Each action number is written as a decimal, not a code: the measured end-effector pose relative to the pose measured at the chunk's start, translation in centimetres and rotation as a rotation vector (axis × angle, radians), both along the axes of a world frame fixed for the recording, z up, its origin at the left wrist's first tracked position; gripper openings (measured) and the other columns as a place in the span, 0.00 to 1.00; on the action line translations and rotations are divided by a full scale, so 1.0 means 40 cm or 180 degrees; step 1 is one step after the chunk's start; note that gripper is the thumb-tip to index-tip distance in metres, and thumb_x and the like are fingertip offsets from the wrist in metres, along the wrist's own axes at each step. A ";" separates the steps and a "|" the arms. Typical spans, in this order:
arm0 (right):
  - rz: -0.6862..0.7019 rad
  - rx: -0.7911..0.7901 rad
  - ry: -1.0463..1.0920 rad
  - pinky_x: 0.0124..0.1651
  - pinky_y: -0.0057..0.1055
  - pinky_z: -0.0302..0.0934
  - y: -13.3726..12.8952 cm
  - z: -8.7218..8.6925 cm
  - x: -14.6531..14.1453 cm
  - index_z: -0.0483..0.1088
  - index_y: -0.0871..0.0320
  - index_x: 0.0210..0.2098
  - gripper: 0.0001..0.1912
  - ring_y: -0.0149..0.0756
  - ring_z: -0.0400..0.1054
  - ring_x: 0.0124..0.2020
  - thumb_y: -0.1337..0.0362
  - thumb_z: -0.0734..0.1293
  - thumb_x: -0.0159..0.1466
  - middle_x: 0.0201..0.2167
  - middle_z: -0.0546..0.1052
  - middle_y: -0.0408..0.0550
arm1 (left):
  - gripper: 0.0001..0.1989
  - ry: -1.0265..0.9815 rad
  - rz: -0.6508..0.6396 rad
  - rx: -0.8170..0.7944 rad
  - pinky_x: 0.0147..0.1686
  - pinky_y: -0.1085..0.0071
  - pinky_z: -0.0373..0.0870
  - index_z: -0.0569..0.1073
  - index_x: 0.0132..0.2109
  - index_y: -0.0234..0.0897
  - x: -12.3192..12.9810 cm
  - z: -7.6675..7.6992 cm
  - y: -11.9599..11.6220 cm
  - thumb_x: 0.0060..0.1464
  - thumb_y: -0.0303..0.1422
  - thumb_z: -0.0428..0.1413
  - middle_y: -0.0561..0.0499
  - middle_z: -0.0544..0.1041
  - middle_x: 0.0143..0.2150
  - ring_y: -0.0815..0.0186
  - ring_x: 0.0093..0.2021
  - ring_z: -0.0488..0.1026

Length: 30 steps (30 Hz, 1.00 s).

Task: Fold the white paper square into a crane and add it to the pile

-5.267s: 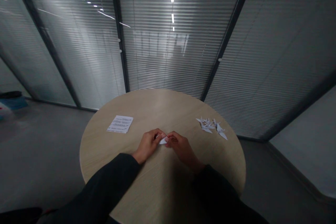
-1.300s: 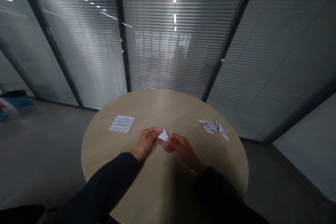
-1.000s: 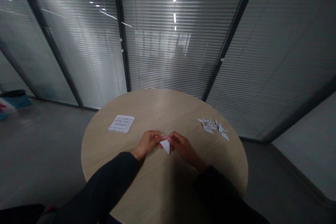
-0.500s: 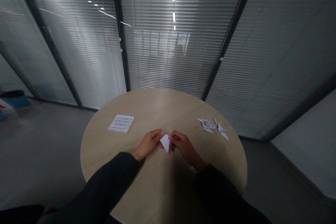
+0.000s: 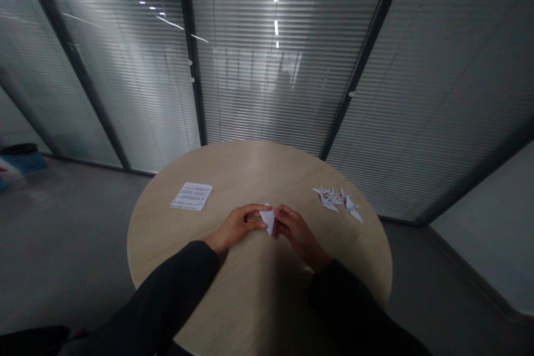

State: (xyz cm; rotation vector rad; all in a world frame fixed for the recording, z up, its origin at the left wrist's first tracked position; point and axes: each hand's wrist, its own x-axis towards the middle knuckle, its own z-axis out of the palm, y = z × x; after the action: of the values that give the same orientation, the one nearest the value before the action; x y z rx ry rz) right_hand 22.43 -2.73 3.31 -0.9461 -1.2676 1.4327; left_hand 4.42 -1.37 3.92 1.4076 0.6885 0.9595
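A small folded piece of white paper (image 5: 267, 221) is held between my two hands over the middle of the round table. My left hand (image 5: 242, 223) grips its left side, with the thumb below and the fingers along the top. At its right edge, the fingertips of my right hand (image 5: 294, 232) pinch it closed. A small white tip pokes up above the left fingers. The back of the paper is hidden. Several white folded paper cranes (image 5: 334, 199) lie in a cluster to the right of my hands.
A stack of printed paper squares (image 5: 192, 196) rests on the left of the round wooden table (image 5: 258, 167). Glass partitions with blinds (image 5: 271, 105) stand behind the table. On the floor at far left is a blue bin (image 5: 24, 159) with a dark top.
The paper has turned and shifted slightly to the right and up. My left fingers have moved across its top, with the thumb now on its lower face.
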 end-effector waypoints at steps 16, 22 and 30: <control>0.0063 0.0015 0.0036 0.28 0.28 0.59 0.002 -0.005 0.003 0.66 0.56 0.28 0.20 0.31 0.63 0.24 0.45 0.68 0.56 0.23 0.69 0.42 | 0.26 -0.0109 -0.0159 -0.0126 0.46 0.62 0.69 0.75 0.52 0.37 0.000 0.008 -0.008 0.43 0.28 0.66 0.45 0.80 0.41 0.62 0.39 0.77; 0.0054 0.0058 -0.0028 0.28 0.29 0.59 0.002 -0.006 0.002 0.66 0.55 0.27 0.20 0.32 0.63 0.24 0.44 0.68 0.56 0.23 0.69 0.42 | 0.26 0.0001 -0.0123 -0.0080 0.47 0.61 0.68 0.74 0.52 0.36 0.000 0.011 -0.011 0.44 0.31 0.66 0.45 0.80 0.40 0.61 0.40 0.77; 0.0043 0.0126 -0.0140 0.28 0.29 0.59 0.004 -0.007 0.002 0.65 0.55 0.27 0.20 0.32 0.64 0.24 0.44 0.67 0.57 0.23 0.70 0.43 | 0.18 0.0039 0.0013 0.0147 0.48 0.62 0.66 0.76 0.47 0.36 -0.002 0.004 -0.007 0.48 0.36 0.63 0.45 0.80 0.39 0.61 0.41 0.76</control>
State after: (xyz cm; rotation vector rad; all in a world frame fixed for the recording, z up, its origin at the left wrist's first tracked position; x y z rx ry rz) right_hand 22.49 -2.58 3.02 -0.9487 -1.3322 1.3991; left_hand 4.34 -1.64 4.09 1.4542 0.6823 0.9763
